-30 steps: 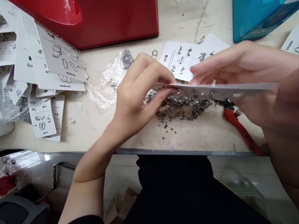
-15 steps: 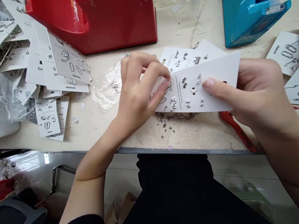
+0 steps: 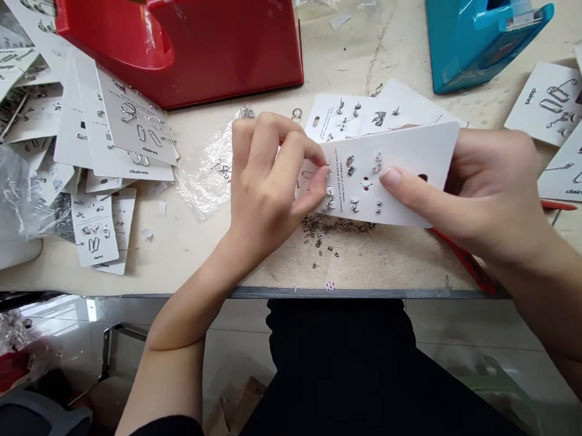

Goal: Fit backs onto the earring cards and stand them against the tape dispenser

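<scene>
Nearest, at the front edge of the desk [image 3: 284,269] and right of the red tape dispenser [image 3: 231,44], lies a red-handled tool [image 3: 466,260], plausibly parked there for a short reach. Loose metal fittings [image 3: 338,225] sit off the dispenser's front right, partly hidden by the white card [image 3: 363,194]. That card is held in front and to the right of the dispenser. The right hand [image 3: 496,192] clamps it, thumb on top, presumably to steady it with its studs showing. The left hand [image 3: 264,180] has thumb and fingertip meeting at the card's left end; whether they pinch anything I cannot tell. Farther off, a clear bag [image 3: 204,177] lies just before the dispenser, and a blue tape dispenser [image 3: 462,43] stands to its right.
</scene>
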Demonstrator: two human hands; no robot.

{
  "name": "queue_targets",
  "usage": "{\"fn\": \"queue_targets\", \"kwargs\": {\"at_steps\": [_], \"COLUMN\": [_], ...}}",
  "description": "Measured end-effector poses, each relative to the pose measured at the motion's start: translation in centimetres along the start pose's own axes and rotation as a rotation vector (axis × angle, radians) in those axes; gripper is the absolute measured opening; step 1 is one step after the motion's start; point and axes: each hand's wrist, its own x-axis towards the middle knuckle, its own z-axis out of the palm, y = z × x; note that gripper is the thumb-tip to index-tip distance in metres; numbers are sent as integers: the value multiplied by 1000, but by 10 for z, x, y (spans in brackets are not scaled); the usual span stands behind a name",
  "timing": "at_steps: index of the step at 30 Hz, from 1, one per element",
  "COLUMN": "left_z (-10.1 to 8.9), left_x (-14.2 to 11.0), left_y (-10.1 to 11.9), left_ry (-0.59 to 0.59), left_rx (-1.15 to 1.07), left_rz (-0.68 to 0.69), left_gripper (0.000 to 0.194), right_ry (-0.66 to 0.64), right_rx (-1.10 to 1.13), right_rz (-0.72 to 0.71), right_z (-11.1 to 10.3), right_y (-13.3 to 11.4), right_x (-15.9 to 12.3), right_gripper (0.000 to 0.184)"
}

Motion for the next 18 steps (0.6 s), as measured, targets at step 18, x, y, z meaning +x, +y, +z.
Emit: {"fn": "queue_targets", "kwargs": {"at_steps": [18], "left_z": [-6], "left_x": [9], "left_y": [11], "left_ry": [39], "left_rx": [12], "left_rz": [160], "left_gripper": [23], "right_ry": [77], "right_rx": [31], "right_rz": [87], "right_z": [2], "right_y": [8], "right_x": [-3], "right_gripper": [14]}}
